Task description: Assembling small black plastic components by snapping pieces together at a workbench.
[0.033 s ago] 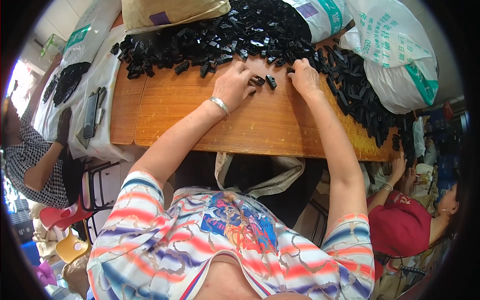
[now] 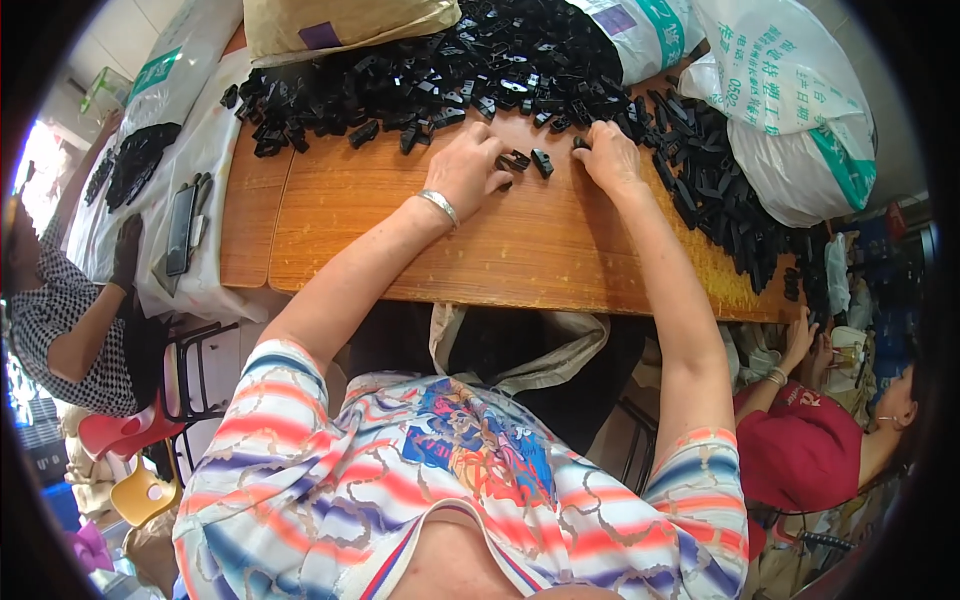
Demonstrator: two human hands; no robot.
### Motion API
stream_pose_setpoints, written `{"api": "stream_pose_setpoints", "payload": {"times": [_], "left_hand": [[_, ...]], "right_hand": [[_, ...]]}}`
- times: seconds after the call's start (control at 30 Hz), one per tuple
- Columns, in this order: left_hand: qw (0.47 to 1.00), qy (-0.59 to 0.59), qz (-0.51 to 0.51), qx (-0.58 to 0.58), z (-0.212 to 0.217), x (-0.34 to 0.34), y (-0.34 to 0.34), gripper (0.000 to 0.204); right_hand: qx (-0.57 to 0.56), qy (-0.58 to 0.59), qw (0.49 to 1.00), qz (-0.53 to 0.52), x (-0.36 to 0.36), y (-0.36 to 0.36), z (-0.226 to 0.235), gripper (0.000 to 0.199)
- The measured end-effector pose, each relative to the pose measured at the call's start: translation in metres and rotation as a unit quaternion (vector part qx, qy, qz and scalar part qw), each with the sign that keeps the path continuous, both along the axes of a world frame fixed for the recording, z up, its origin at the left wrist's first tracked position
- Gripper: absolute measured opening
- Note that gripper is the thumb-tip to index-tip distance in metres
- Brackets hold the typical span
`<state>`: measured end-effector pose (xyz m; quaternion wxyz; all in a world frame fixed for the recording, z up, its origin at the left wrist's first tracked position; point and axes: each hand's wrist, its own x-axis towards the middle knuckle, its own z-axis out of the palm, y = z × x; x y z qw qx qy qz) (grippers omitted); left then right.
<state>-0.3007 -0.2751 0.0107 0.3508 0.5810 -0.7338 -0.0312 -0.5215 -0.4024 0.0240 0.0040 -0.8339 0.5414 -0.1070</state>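
Observation:
My left hand (image 2: 466, 172) rests on the wooden table with its fingers curled and a small black plastic part (image 2: 506, 186) at the thumb tip. Beside those fingers lies a black plastic clip-like piece (image 2: 516, 161), and just right of it sits another black piece (image 2: 542, 163). My right hand (image 2: 612, 160) is closed in a pinch on a small dark plastic part (image 2: 580, 143), mostly covered by the fingers. Both hands are at the near edge of a big heap of black plastic parts (image 2: 400, 95).
Longer black strips (image 2: 705, 185) are piled on the right. White sacks (image 2: 790, 110) and a tan bag (image 2: 345, 30) stand around the heap. A co-worker in a checked top (image 2: 75, 330) sits at left, another in a red shirt (image 2: 805, 450) at right. A phone (image 2: 181, 230) lies at left.
My right fingers have shifted very slightly around the part they pinch. Everything else looks the same.

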Motion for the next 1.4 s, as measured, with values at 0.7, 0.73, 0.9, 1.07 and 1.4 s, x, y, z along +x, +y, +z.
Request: {"api": "stream_pose_setpoints", "payload": {"times": [0.7,0.73,0.9,1.07,1.4], "left_hand": [[0.998,-0.025,-0.036,0.039,0.004,0.005,0.052,0.026],[0.998,-0.03,-0.034,0.047,0.005,0.005,0.052,0.027],[0.997,-0.013,-0.05,0.059,-0.001,0.005,0.051,0.029],[0.996,0.02,-0.047,0.069,-0.003,0.01,0.056,0.03],[0.996,0.027,-0.03,0.077,-0.014,0.011,0.053,0.02]], "right_hand": [[0.002,-0.172,0.973,0.155,-0.027,0.138,0.017,0.008],[-0.044,-0.141,0.97,0.193,-0.027,0.138,0.016,0.012],[-0.031,-0.09,0.971,0.219,-0.034,0.13,0.005,0.022],[0.062,-0.13,0.974,0.173,-0.019,0.133,0.009,0.025],[0.0,-0.262,0.94,0.218,0.041,0.134,-0.008,0.02]]}}
